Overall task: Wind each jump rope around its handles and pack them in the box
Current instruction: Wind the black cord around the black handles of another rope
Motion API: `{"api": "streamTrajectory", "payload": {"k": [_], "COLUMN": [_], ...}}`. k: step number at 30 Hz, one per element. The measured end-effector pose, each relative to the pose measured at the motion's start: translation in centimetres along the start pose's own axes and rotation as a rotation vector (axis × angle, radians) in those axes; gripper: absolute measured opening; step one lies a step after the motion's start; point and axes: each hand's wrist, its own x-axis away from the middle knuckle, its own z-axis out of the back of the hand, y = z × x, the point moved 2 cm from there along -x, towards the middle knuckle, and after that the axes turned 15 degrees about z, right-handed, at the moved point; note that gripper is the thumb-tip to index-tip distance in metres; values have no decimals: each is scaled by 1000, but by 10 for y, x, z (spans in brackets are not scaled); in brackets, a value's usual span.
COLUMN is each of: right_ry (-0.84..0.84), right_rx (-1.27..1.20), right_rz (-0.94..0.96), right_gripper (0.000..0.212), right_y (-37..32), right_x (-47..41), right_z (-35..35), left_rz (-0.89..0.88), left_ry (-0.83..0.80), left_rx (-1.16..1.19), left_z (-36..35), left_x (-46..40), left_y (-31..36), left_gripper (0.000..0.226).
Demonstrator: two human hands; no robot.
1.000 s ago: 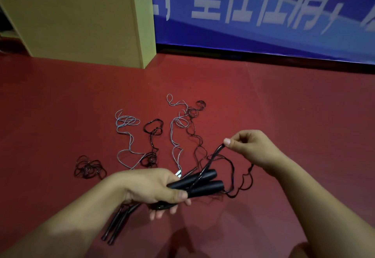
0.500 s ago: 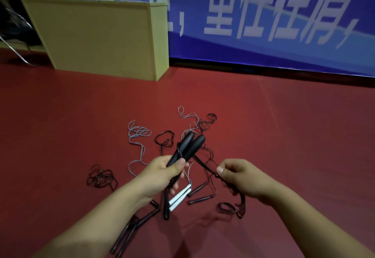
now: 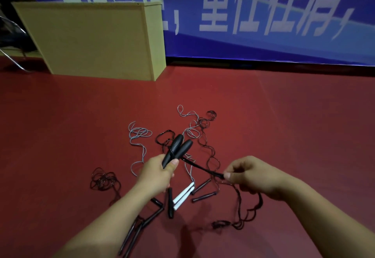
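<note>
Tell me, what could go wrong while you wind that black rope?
The black rope runs tight from the black handles in the left hand to the right hand's pinch; if that grip slips, the first wraps may loosen. Its loose tail trails on the floor by other ropes' handles and could snag them. The handles splay apart at the tips, so coils might slide off.

Pair of black handles: side by side, tilted up and away, one turn of cord round them, lower ends hidden. Its black cord runs taut to the right, then hangs in loops. Loose ropes, grey and dark, lie tangled on the floor beyond the black handles; white handles and dark handles nearer. Tan box stands far left behind.
</note>
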Motion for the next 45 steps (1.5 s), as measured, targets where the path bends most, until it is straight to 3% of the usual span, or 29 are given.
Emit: {"api": "streamTrajectory", "payload": {"k": [4, 7, 10, 14, 18, 23, 30, 33, 36, 39, 43, 45], "right_ry": [-157, -217, -131, 107, 226, 193, 181, 133, 165, 163, 63, 19], "right_rx": [-63, -149, -280, -422, -276, -26, -82, -193, 21, 116, 24, 4], "right_rz": [-22, 18, 73, 87, 183, 332, 312, 265, 263, 219, 155, 124], "right_gripper": [19, 29, 34, 27, 30, 27, 22, 4, 4, 17, 5, 14], "right_y": [-12, -23, -28, -26, -17, -13, -8, -4, -3, -3, -7, -9], "right_x": [7, 10, 9, 6, 1, 3, -7, -8, -11, -13, -10, -9], "right_z": [-12, -18, -18, -10, -3, -3, -7, -16, -25, -36, -46, -49], "left_rz": [-62, -87, -120, -132, -214, -167, -220, -227, -186, -83, -42, -12], "left_ry": [64, -46, -177, -422, -506, -813, -1000, -971, -840, -637, -462, -401], "left_rx": [-373, -446, -474, -427, -436, -271, 9, 119, 264, 385, 348, 338], "left_z": [-9, -20, -28, -35, -31, -29, -17, -12, -7, -4, -4, -4], "left_x": [-1, 3, 12, 28, 42, 65, 76, 73, 64, 53, 44, 38], "left_y": [-4, -6, -2, 7, 19, 26, 32, 32, 32, 29, 24, 20], "left_gripper": [27, 25, 14, 12, 9, 12, 22, 27, 47, 34, 33, 35]}}
